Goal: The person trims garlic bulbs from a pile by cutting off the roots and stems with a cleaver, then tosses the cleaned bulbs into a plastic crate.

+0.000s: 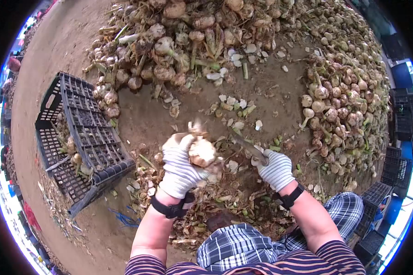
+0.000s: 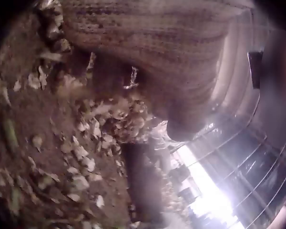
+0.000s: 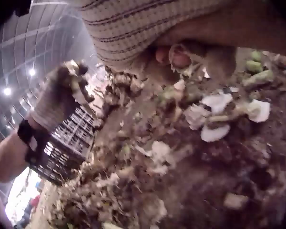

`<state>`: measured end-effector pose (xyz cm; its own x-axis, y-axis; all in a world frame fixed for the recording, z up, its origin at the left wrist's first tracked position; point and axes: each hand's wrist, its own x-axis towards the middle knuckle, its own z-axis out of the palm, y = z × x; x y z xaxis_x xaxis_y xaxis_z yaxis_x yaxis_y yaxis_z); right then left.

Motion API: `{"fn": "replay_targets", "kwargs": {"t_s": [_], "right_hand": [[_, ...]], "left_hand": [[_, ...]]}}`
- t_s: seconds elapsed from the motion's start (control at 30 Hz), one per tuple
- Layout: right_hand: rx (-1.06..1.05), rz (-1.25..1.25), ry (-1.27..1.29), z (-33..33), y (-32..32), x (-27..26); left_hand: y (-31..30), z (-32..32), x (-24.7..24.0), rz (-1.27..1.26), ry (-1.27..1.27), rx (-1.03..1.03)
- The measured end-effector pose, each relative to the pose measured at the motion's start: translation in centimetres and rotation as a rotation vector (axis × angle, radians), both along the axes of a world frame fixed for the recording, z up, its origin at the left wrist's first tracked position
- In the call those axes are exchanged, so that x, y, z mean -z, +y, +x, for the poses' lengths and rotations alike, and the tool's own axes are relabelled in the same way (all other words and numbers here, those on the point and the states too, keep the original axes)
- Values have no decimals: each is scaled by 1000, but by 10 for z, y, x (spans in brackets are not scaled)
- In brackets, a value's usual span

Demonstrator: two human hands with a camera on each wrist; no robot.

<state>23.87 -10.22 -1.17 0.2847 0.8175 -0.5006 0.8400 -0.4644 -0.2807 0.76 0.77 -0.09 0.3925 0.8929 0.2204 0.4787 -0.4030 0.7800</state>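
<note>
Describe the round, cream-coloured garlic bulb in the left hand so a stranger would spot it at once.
In the head view, start at the big heap of brownish garlic bulbs at the top. Below it, the striped, white-gloved left hand grips the round, cream-coloured garlic bulb. Its pale face stands out against the heap's browner bulbs.

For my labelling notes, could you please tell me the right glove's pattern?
The right glove is whitish with dark stripes, showing best in the right wrist view.

striped white gloves [image 1: 174, 169], cream bulb [image 1: 202, 152], navy-and-white plaid trousers [image 1: 236, 245].
</note>
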Motion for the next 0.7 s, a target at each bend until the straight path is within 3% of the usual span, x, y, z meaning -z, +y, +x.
{"fn": "replay_targets", "kwargs": {"t_s": [0.03, 0.1, 0.17, 0.2, 0.27, 0.3, 0.37, 0.4, 0.63, 0.7], "right_hand": [[84, 106, 62, -2, 0, -2], [209, 136, 181, -6, -10, 22], [203, 352, 470, -21, -9, 17], [230, 77, 515, -22, -10, 10], [231, 88, 596, -33, -10, 13], [207, 44, 630, -35, -6, 13], [151, 33, 596, -31, 0, 7], [92, 21, 563, -29, 2, 3], [-153, 15, 309, -28, 12, -24], [-193, -53, 272, -27, 17, -33]], "left_hand": [[5, -6, 0, 60, 192, -14], [7, -23, 21, -29, 208, -65], [-2, -20, 28, -593, -520, -176], [-5, -22, 29, -598, -521, -176], [-6, -20, 4, -992, -589, -99], [-8, -22, 5, -993, -588, -96], [-12, -26, -1, -1311, -894, 5], [-16, -24, -4, -1354, -935, -31], [-13, -20, 3, -1528, -646, 252], [-17, -6, -6, -1157, -185, 115]]}}
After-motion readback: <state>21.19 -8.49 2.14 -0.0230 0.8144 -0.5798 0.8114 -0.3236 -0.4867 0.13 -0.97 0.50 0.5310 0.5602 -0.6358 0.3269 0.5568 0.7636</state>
